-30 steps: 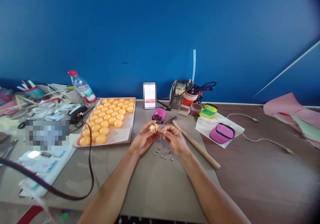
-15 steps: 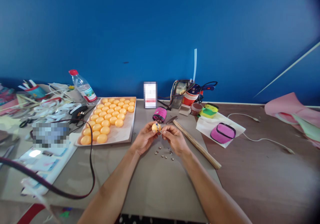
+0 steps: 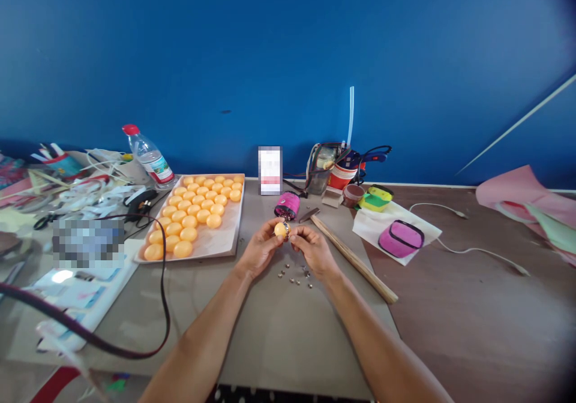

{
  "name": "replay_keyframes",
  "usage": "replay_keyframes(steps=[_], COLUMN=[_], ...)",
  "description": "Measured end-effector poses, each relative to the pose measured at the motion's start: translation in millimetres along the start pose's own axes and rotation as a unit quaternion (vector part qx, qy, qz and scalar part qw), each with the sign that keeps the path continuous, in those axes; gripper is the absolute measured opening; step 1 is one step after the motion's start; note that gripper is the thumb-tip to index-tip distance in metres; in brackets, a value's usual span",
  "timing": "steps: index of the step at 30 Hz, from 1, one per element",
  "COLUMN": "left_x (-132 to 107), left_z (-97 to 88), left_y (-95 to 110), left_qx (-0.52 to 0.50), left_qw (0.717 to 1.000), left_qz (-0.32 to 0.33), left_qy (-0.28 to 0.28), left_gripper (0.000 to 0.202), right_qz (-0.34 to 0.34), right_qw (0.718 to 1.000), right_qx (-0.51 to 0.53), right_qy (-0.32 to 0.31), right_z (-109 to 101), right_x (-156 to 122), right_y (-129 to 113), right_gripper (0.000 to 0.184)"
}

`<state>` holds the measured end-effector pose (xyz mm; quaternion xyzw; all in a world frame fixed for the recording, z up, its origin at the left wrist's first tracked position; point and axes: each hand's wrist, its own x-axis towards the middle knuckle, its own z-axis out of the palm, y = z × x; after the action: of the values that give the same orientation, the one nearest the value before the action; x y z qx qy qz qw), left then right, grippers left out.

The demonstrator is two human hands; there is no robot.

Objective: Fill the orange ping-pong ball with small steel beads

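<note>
Between both hands, above the grey table mat, is a yellow-orange ball (image 3: 282, 229) with small dark and shiny pieces around its right side. My left hand (image 3: 260, 246) is closed on the ball from the left. The thumb and fingertips of my right hand (image 3: 314, 247) are pinched at the ball's right edge, on a small piece too tiny to name. Several small shiny metal pieces (image 3: 292, 280) lie on the mat below the hands. Just beyond the fingers sits a purple mesh pouch (image 3: 288, 204), dark bits at its mouth.
Left stands a white tray (image 3: 225, 242) with rows of yellow-orange balls, a water bottle (image 3: 157, 166) behind it. A hammer with a wooden handle (image 3: 355, 260) lies at the right. Farther right are a purple mesh piece (image 3: 401, 238) and a white cable (image 3: 483, 252). A black cord (image 3: 165, 307) loops at left.
The ball has turned slightly in my fingers, so the dark and shiny pieces show more along its right side. Both hands stay in almost the same place.
</note>
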<state>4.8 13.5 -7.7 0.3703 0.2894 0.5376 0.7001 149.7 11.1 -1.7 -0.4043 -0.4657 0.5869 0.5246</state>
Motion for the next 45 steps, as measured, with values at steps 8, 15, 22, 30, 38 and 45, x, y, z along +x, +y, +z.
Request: replay_keyframes(steps=[8, 15, 22, 30, 38, 45], left_x=[0.4, 0.2, -0.8, -2.4, -2.5, -1.9], left_z=[0.1, -1.1, -0.3, 1.0, 4.0, 3.8], left_y=[-1.2, -4.3, -4.6, -4.5, -2.0, -3.5], left_qx=[0.014, 0.041, 0.063, 0.086, 0.048, 0.03], left_qw=[1.0, 0.999, 0.997, 0.995, 0.998, 0.999], left_qz=[0.005, 0.01, 0.018, 0.026, 0.008, 0.004], left_qy=[0.01, 0.019, 0.029, 0.042, 0.036, 0.033], left_gripper=[0.044, 0.044, 0.044, 0.044, 0.044, 0.042], right_qz=[0.015, 0.02, 0.032, 0.054, 0.048, 0.051], right_qw=[1.0, 1.0, 0.999, 0.999, 0.999, 0.998], right_qx=[-0.007, -0.004, -0.004, 0.0, 0.019, 0.022], right_qy=[0.015, 0.017, 0.015, 0.01, -0.004, -0.002], right_z=[1.6, 2.4, 2.4, 1.7, -0.5, 1.1], right_x=[-0.1, -0.5, -2.3, -3.7, -1.4, -2.8], right_y=[0.6, 2.0, 2.0, 2.8, 6.6, 0.9], right_gripper=[0.018, 0.017, 0.017, 0.022, 0.02, 0.02])
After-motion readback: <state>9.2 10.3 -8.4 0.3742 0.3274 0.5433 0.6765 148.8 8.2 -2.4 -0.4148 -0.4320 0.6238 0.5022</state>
